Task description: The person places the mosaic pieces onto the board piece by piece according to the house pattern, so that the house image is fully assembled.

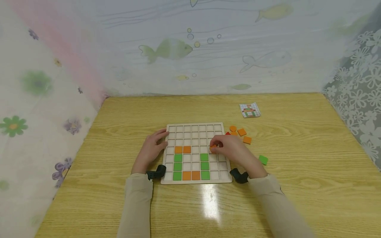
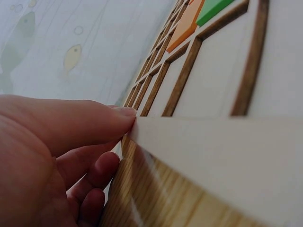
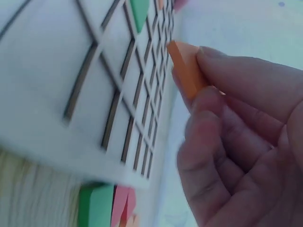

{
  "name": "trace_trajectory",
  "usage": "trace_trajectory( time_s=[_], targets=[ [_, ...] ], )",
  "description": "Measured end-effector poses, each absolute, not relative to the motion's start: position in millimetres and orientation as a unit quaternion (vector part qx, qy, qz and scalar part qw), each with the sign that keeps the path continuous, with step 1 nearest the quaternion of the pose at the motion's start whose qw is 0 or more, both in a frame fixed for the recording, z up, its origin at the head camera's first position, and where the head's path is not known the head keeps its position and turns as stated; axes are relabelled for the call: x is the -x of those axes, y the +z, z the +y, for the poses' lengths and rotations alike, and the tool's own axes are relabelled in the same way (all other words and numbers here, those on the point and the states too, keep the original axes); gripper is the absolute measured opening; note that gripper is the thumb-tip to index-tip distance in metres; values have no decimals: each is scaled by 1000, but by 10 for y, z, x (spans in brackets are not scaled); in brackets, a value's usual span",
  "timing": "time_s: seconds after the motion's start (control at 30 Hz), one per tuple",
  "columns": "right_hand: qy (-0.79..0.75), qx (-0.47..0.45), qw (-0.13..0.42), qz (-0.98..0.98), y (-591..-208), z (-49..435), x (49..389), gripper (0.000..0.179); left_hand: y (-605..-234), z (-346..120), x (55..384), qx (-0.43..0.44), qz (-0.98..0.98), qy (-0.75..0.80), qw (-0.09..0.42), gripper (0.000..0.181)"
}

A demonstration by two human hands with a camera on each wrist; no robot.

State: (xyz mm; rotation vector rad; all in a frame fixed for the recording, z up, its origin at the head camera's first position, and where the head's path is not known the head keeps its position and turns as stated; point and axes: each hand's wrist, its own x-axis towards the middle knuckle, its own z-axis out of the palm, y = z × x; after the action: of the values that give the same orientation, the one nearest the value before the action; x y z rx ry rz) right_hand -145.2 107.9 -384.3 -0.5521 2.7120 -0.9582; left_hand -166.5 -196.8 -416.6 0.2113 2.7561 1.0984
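Note:
A white wooden grid board (image 1: pixel 194 124) lies on the table. Two orange squares (image 1: pixel 182 149) sit in its fourth row, with a column of green squares (image 1: pixel 177 166) below the left one. Another green column (image 1: pixel 205 166) stands further right, and two orange squares (image 1: pixel 191 175) lie between the columns in the bottom row. My left hand (image 1: pixel 150 148) rests at the board's left edge, its thumb touching the rim in the left wrist view. Over the right part of the board, my right hand (image 1: pixel 233 148) pinches an orange tile (image 3: pixel 188 66) between thumb and fingers, raised off the grid.
Right of the board lie loose orange pieces (image 1: pixel 242 132), a partly hidden red piece (image 1: pixel 228 133) and a green square (image 1: pixel 263 160). A small pattern card (image 1: pixel 250 110) lies farther back. Patterned cloth (image 1: pixel 208 59) hangs behind the table.

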Motion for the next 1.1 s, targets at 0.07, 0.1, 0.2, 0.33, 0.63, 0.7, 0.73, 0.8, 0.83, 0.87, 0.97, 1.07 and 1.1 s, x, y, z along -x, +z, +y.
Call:
trace_trajectory(
  time_s=[0.07, 0.1, 0.2, 0.33, 0.63, 0.7, 0.73, 0.8, 0.83, 0.87, 0.97, 1.07, 1.1],
  targets=[
    [-331, 191, 107, 918, -3840, 1025, 1471, 5, -4161, -1968, 1662, -70, 923, 370, 83, 42],
    [-334, 191, 109, 917, -3840, 999, 1480, 5, -4159, -1968, 1661, -71, 923, 369, 83, 42],
    [-343, 191, 111, 913, -3839, 928, 1502, 4, -4162, -1967, 1662, -71, 923, 370, 83, 42],
    [-341, 196, 106, 913, -3847, 846, 1539, 3, -4179, -1971, 1667, -70, 923, 369, 85, 42],
    [-333, 186, 129, 915, -3857, 680, 1626, 8, -4181, -1974, 1672, -69, 924, 368, 79, 41],
    [-335, 177, 133, 916, -3871, 644, 1643, 8, -4175, -1970, 1670, -69, 923, 370, 81, 42],
    [-334, 176, 133, 916, -3881, 626, 1651, 8, -4174, -1969, 1670, -69, 923, 371, 81, 42],
    [-328, 180, 132, 918, -3901, 589, 1664, 9, -4172, -1970, 1671, -69, 923, 370, 80, 42],
    [-325, 182, 131, 919, -3916, 573, 1667, 9, -4172, -1969, 1670, -69, 924, 368, 81, 42],
    [-323, 186, 130, 919, -3930, 557, 1669, 9, -4171, -1968, 1669, -69, 924, 368, 82, 42],
    [-318, 193, 124, 920, -3957, 520, 1667, 9, -4160, -1962, 1663, -66, 924, 366, 83, 42],
    [-319, 192, 119, 920, -3962, 498, 1658, 8, -4147, -1957, 1658, -66, 924, 368, 85, 42],
    [-318, 192, 119, 921, -3962, 494, 1655, 7, -4145, -1954, 1657, -66, 924, 368, 85, 42]
  ],
)
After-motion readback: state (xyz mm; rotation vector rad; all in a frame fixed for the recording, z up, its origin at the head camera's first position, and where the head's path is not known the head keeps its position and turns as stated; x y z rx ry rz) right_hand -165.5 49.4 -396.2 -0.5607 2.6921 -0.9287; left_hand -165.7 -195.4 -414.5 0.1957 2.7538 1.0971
